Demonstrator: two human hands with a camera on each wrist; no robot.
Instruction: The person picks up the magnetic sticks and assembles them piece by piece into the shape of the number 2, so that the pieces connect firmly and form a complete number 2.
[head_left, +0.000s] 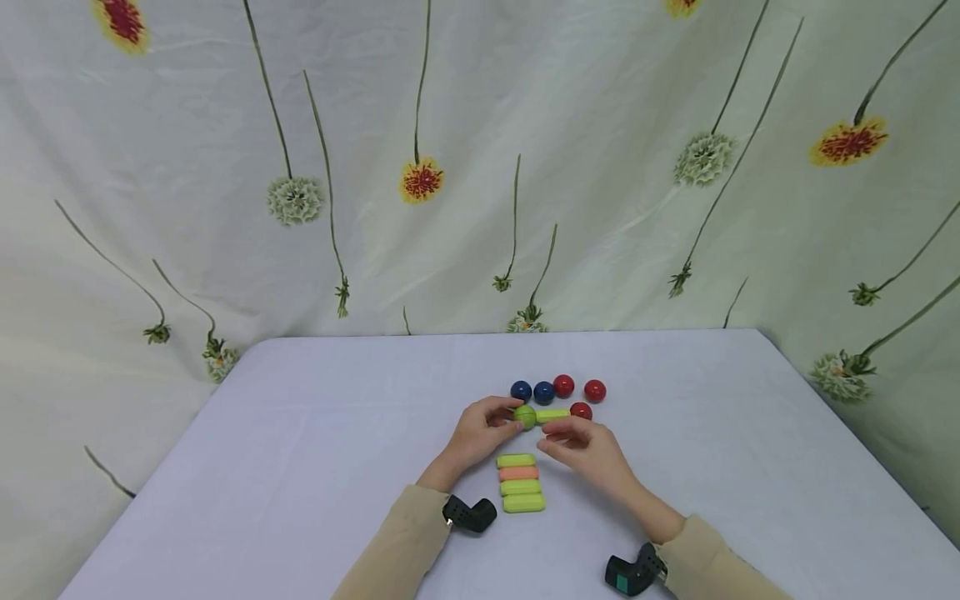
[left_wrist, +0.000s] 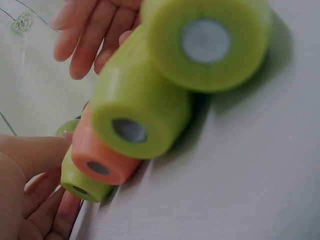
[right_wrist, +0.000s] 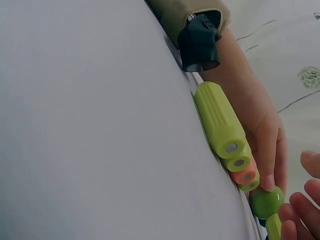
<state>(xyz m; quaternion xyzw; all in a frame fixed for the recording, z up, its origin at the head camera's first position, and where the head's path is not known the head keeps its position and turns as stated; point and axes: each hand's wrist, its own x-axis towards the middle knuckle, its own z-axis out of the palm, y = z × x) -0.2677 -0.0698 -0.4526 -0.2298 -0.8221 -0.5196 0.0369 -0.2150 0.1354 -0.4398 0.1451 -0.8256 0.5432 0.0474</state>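
My left hand (head_left: 478,432) pinches a green ball (head_left: 525,417) between thumb and fingers. A yellow-green magnetic rod (head_left: 552,415) runs from this ball toward a red ball (head_left: 581,411) at its right end. Just on the near side of that rod is my right hand (head_left: 588,452), fingers loosely bent and holding nothing. Between the forearms lies a row of rods, yellow-green (head_left: 523,503) apart from one orange rod (head_left: 519,472). Round grey discs show in the rod ends in the left wrist view, where the nearest yellow-green rod (left_wrist: 165,45) looms large.
Behind the hands sit two blue balls (head_left: 543,393) and two more red balls (head_left: 595,391). A white cloth covers the table (head_left: 337,400), and a flower-printed curtain (head_left: 465,83) hangs behind it. Each wrist wears a black camera (head_left: 471,515).
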